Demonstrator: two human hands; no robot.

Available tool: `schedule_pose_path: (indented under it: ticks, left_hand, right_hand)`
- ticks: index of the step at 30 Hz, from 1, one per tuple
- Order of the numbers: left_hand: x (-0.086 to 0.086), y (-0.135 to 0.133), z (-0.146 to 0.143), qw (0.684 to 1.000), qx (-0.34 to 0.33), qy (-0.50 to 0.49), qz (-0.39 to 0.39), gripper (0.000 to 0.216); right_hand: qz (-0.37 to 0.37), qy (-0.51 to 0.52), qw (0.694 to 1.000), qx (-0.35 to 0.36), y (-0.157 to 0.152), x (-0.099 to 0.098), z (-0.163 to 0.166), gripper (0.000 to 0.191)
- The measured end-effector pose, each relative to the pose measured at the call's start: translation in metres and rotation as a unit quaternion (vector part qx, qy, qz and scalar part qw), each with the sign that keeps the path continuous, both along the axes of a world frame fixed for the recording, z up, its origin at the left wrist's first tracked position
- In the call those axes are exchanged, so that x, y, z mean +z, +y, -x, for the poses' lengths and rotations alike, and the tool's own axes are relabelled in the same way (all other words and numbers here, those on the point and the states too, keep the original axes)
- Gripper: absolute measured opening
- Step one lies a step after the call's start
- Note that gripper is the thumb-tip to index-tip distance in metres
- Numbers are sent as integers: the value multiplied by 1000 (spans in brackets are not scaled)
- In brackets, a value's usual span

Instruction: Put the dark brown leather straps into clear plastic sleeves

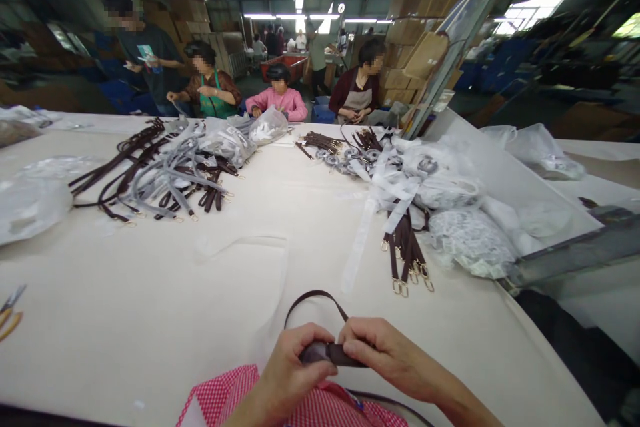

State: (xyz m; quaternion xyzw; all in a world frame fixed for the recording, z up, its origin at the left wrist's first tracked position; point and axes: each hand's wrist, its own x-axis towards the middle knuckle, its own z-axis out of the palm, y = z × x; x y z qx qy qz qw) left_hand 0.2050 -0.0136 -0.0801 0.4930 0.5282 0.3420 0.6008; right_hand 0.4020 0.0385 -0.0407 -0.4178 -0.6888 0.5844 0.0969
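Strap [344, 355] clamped in the grip of left hand [300, 357] and right hand [383, 350] at the near edge of the counter [150, 307], pinched from both sides, presumably to steady a short stretch, its slack looping over the counter.

two near hands [291, 361], one held strap [339, 354]

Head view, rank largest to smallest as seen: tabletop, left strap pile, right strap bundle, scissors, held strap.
1. Tabletop
2. Left strap pile
3. Right strap bundle
4. Scissors, cut off
Held strap: unranked, partly hidden
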Motion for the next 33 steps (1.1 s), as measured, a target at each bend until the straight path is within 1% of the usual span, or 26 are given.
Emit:
schedule_pose_path:
  ticks: [4,8,12,15,17,19,21,25,27,29,31,33]
  left_hand:
    - [-8,-1,2,1000,-2,-29,4,21]
    - [-11,0,5,999,0,-35,-9,20]
    - [-14,0,6,998,-16,-60,5,20]
    - [-16,0,7,998,-15,-62,18,21]
    - [-17,0,8,999,-9,-44,22,21]
    - [-15,0,10,1000,-10,-15,12,21]
    - [-12,2,11,1000,-15,14,-11,20]
    - [-7,6,12,999,-12,35,-40,14]
    - [-5,8,11,998,-8,36,-48,12]
    - [-3,9,10,998,-12,28,-51,12]
    - [-1,11,11,999,-24,3,-38,13]
    - [1,12,15,999,-33,-23,-10,16]
  right_hand:
    - [11,-33,999,-25,1,2,1,20]
    - [50,-6,999,0,4,-1,-2,18]
    - [71,14,997,18,6,-5,-2,19]
    - [75,16,997,5,6,-8,3,21]
    - [62,7,998,-15,5,-9,8,21]
    - [33,-8,999,-32,3,-9,13,21]
    - [30,-13,998,-48,1,-9,16,23]
    - [107,14,991,-82,-3,-12,20,33]
    - [96,13,991,-93,-5,-13,23,35]
    - [60,6,993,-99,-8,-14,27,36]
    - [35,12,994,-107,-11,-14,31,39]
    - [52,41,992,-112,-12,-15,30,43]
